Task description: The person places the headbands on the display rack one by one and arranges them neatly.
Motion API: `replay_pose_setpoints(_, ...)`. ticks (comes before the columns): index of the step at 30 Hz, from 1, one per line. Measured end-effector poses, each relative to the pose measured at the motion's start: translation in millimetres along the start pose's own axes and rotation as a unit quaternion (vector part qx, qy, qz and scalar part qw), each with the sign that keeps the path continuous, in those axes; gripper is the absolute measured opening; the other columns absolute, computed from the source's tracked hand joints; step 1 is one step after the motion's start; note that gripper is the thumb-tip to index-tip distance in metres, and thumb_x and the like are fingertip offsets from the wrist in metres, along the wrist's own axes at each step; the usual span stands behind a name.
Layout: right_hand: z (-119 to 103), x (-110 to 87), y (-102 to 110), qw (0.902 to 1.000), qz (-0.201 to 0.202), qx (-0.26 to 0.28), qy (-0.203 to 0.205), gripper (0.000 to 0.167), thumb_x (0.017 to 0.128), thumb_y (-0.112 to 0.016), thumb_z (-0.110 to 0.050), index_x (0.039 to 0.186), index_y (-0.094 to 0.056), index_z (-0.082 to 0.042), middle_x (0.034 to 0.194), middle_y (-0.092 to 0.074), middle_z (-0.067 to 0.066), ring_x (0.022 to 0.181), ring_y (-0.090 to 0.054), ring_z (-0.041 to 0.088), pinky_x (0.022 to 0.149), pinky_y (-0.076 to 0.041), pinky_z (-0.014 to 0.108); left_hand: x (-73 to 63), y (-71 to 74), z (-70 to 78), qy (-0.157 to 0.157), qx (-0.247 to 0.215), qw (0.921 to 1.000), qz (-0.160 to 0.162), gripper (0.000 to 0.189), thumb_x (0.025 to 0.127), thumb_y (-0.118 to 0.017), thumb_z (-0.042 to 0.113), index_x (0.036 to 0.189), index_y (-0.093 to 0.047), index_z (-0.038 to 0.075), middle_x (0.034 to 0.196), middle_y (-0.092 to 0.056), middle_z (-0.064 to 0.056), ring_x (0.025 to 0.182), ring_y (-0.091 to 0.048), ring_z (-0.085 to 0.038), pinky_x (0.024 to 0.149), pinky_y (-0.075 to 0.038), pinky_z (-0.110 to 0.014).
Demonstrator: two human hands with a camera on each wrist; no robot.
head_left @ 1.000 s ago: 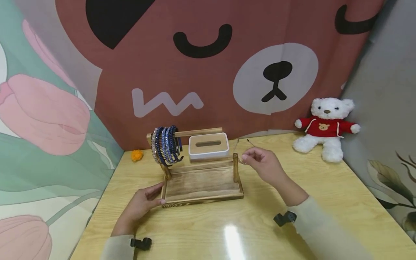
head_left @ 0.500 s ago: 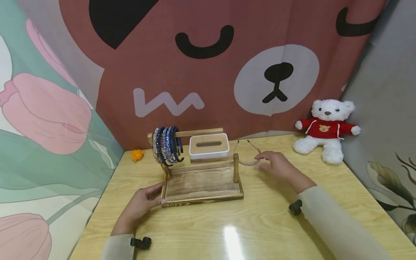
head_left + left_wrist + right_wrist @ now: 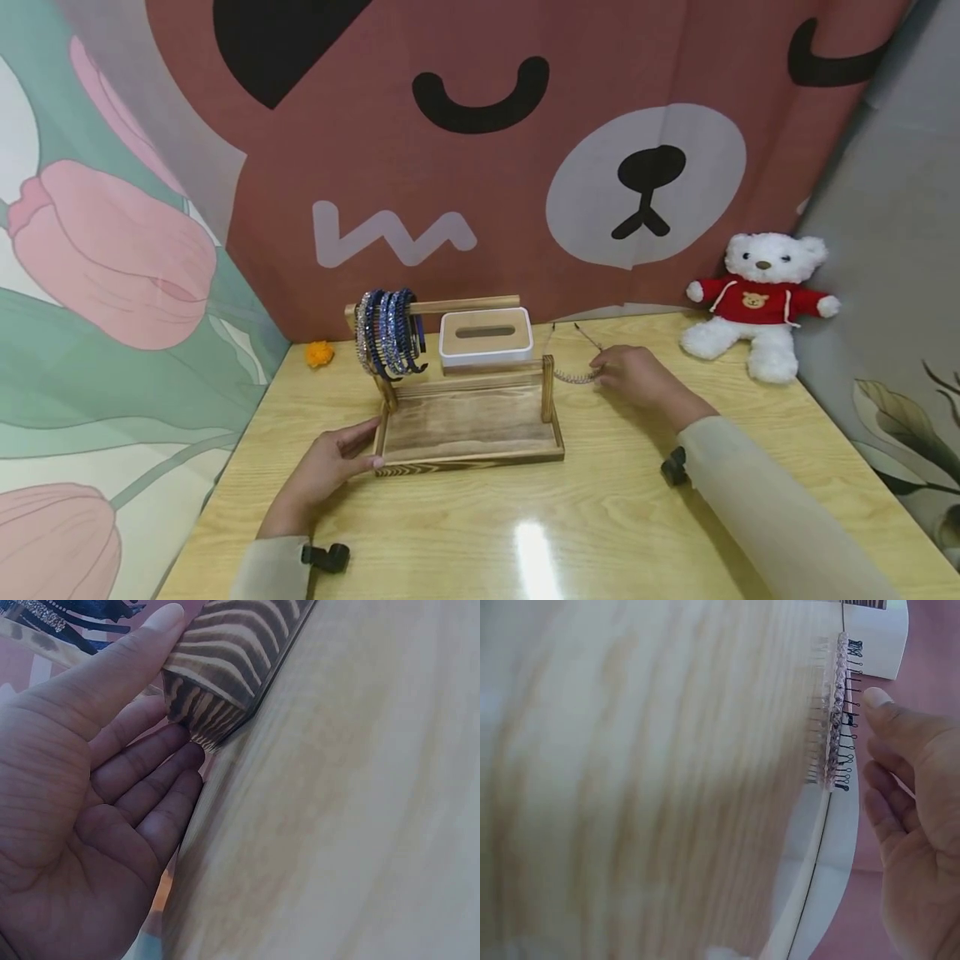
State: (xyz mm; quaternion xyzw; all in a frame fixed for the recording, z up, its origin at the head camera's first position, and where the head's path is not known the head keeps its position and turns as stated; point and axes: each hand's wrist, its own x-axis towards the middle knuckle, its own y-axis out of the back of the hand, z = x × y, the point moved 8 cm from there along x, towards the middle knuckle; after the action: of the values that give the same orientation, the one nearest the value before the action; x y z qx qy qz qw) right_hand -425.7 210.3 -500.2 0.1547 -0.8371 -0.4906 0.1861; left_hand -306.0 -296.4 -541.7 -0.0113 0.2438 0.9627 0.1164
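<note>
A wooden display rack with a tray base stands mid-table, several glittery blue and silver headbands hanging from the left of its upper bar. My left hand holds the front left corner of the tray; in the left wrist view the thumb lies along the striped wood with the fingertips at its end. To the right of the rack, a thin headband with comb teeth lies on the table. My right hand is at its right side, fingers loosely bent; in the right wrist view a small gap separates the thumb from the teeth.
Behind the rack sits a white tissue box with a wooden lid. An orange fluffy ball lies at the back left. A white teddy bear in a red top sits at the back right against the printed cloth.
My right hand has moved right, away from the rack's right post, to the right side of the comb headband, uncovering its curve. The left hand has stayed on the tray corner.
</note>
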Motion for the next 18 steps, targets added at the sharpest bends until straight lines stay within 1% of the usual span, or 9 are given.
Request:
replay_pose_setpoints(5, -3.2, 1.8, -4.4, 0.9983, -0.020, -0.044, 0.032, 0.026, 0.100, -0.080, -0.013, 0.125, -0.080, -0.005, 0.126, -0.078, 0.014, 0.122, -0.072, 0.039, 0.107, -0.060, 0.060, -0.3, -0.1, -0.9, 0.001, -0.006, 1.0000, -0.001, 0.077, 0.095, -0.087, 0.020, 0.161, -0.052, 0.003, 0.166, -0.048, -0.021, 0.153, -0.048, -0.042, 0.122, -0.046, -0.045)
replay_pose_setpoints(7, -3.8, 1.7, -5.0, 0.9978, -0.025, -0.050, 0.037, 0.023, 0.100, -0.080, -0.011, 0.123, -0.081, -0.005, 0.124, -0.079, 0.013, 0.120, -0.072, 0.039, 0.107, -0.060, 0.059, -0.3, -0.5, -1.3, 0.003, -0.012, 0.9999, -0.002, 0.077, 0.095, -0.087, 0.020, 0.161, -0.052, 0.003, 0.167, -0.048, -0.021, 0.153, -0.048, -0.042, 0.122, -0.047, -0.045)
replay_pose_setpoints(11, -6.7, 0.4, -4.6, 0.9965, -0.022, -0.058, 0.055, 0.016, 0.099, -0.079, -0.005, 0.114, -0.084, -0.008, 0.114, -0.081, 0.009, 0.112, -0.074, 0.037, 0.104, -0.061, 0.058, 0.1, -0.8, -2.0, 0.006, -0.017, 0.9998, -0.001, 0.077, 0.094, -0.088, 0.020, 0.161, -0.053, 0.003, 0.166, -0.049, -0.021, 0.153, -0.049, -0.042, 0.122, -0.046, -0.045)
replay_pose_setpoints(14, -8.5, -1.4, -5.1, 0.9947, -0.020, -0.071, 0.071, 0.015, 0.098, -0.078, -0.002, 0.110, -0.086, -0.009, 0.108, -0.082, 0.007, 0.108, -0.074, 0.035, 0.103, -0.062, 0.057, 0.5, 0.0, -2.0, 0.006, -0.013, 0.9999, 0.000, 0.077, 0.094, -0.088, 0.021, 0.161, -0.053, 0.004, 0.166, -0.049, -0.021, 0.153, -0.049, -0.042, 0.122, -0.047, -0.044)
replay_pose_setpoints(18, -8.5, -3.0, -5.6, 0.9937, -0.023, -0.079, 0.076, 0.015, 0.099, -0.077, -0.001, 0.107, -0.087, -0.009, 0.106, -0.082, 0.006, 0.106, -0.075, 0.033, 0.102, -0.063, 0.054, 0.4, 0.3, -0.9, 0.005, -0.012, 0.9999, 0.000, 0.077, 0.094, -0.088, 0.020, 0.161, -0.053, 0.004, 0.166, -0.049, -0.021, 0.153, -0.049, -0.042, 0.122, -0.046, -0.045)
